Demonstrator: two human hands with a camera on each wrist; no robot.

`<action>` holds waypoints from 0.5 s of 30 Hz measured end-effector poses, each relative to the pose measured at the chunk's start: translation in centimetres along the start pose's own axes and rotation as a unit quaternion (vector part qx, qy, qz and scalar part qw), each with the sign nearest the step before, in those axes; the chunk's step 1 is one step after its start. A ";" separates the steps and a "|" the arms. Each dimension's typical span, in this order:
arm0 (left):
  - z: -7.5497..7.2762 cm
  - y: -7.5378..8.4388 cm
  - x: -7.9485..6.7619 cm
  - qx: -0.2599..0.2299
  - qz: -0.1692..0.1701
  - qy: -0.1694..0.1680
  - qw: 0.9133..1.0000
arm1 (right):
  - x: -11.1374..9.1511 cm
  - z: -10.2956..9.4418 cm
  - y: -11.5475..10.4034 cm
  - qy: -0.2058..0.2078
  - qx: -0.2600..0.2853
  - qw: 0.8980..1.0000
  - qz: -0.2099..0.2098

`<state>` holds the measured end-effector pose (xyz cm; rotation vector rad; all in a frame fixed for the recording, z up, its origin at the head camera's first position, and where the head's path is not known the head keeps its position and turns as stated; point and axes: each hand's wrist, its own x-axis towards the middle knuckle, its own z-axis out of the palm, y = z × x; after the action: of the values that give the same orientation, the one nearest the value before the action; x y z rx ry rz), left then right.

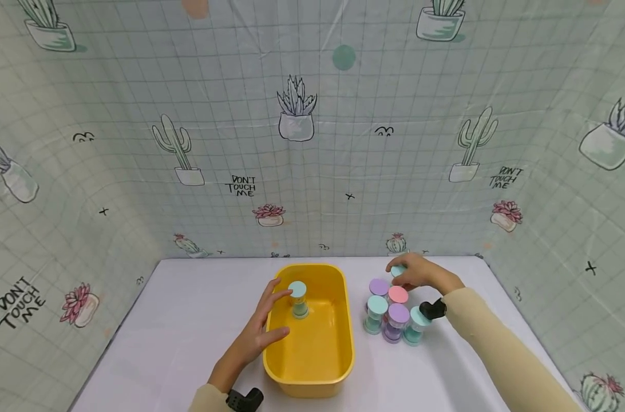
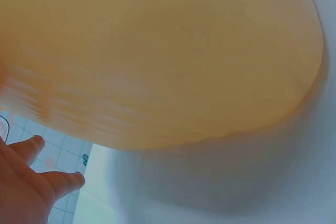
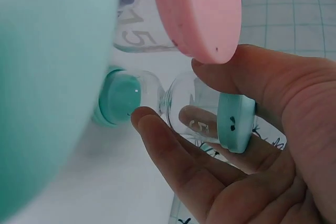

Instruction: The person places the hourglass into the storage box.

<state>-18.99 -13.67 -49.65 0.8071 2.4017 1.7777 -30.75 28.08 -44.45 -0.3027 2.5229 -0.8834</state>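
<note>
Inside the yellow bin [image 1: 312, 375] a teal-capped sand timer [image 1: 299, 303] stands upright. Over the bin's left rim, my left hand [image 1: 261, 326] has its fingers spread, with a fingertip right at that timer's cap. On the right, my right hand [image 1: 420, 272] curls its fingers and thumb round another teal sand timer [image 3: 236, 124], a clear glass one marked 5, at the back of a cluster. A pink-capped sand timer [image 3: 197, 14] marked 15 stands close by its thumb. In the left wrist view the bin's wall [image 2: 173, 66] hides most of the scene.
The cluster right of the bin also holds purple sand timers [image 1: 398, 315] and more teal sand timers [image 1: 376, 312], standing close together. They rest on a white table [image 1: 189, 326]. A cactus-print sheet [image 1: 312, 171] surrounds the back and sides.
</note>
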 end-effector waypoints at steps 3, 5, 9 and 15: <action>0.0 0.1 0.0 0.001 -0.001 0.002 1.000 | 0.1 0.2 0.1 0.002 -0.004 1.000 -0.008; 0.0 0.2 0.0 0.002 0.001 0.002 1.000 | 0.1 0.1 0.1 0.002 -0.010 1.000 -0.014; -0.1 0.1 0.0 0.004 0.006 0.000 1.000 | 0.1 -0.1 0.2 -0.001 -0.007 1.000 -0.012; 0.0 0.0 0.1 0.005 0.009 0.001 1.000 | -0.1 -0.3 0.2 -0.001 -0.003 1.000 -0.016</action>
<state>-19.06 -13.62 -49.63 0.8315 2.4145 1.7747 -30.83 28.42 -44.39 -0.3474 2.5263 -0.8887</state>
